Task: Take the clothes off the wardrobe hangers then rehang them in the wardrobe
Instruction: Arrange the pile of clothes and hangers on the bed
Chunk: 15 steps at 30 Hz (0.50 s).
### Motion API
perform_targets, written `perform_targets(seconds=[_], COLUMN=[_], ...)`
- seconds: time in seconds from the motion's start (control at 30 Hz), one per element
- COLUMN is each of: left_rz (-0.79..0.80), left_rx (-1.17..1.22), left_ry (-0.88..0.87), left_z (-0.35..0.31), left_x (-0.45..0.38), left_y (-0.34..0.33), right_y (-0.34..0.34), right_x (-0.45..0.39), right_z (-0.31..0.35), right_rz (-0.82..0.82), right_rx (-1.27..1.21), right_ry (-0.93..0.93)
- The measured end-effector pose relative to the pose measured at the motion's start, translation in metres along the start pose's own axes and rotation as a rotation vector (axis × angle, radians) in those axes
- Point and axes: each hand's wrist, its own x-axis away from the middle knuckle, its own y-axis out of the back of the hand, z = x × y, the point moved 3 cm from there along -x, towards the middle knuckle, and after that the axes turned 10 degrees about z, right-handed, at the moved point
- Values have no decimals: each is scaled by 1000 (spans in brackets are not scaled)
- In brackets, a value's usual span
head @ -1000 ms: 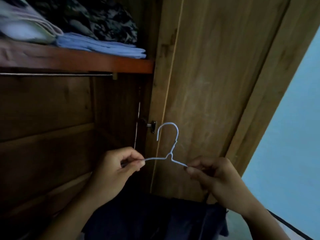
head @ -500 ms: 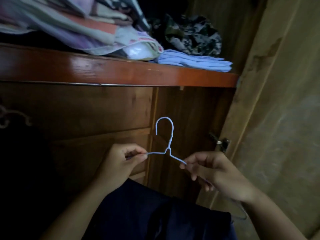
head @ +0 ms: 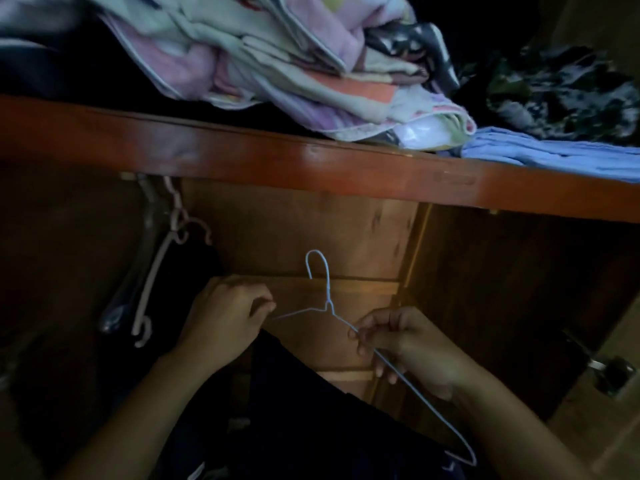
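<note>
Both hands, left and right, pinch the thin pale-blue wire hanger by its shoulders, hook up in open space below the red-brown wooden shelf edge, dark navy garment draped beneath.

Wire hanger: thin metal, pale blue coating, smooth. Shelf: glossy varnished wood. Folded blankets: soft matt cloth. Dark garment: matt cloth.

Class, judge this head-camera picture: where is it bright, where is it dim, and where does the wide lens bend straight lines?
Head view: brightest on the folded blankets; dim below the shelf, where the dark garment loses detail; the shelf edge bows; the wire hanger stays readable.
</note>
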Motion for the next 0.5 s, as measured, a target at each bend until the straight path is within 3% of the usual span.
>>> perform_targets(seconds=[0.27,0.4,0.5], left_rz=[-154,-55,8], left_rx=[-233,-196,-162], left_ry=[103,324,396], left_z=[34,63,76], left_x=[24,33,38], left_y=[43,44,39], right_y=[-35,-53,-66], right_x=[-67,-93,-112], right_z=[24,34,45], right_rz=[-115,-148,-145], right_rx=[-205,-311,-337], right_ry=[5,44,75])
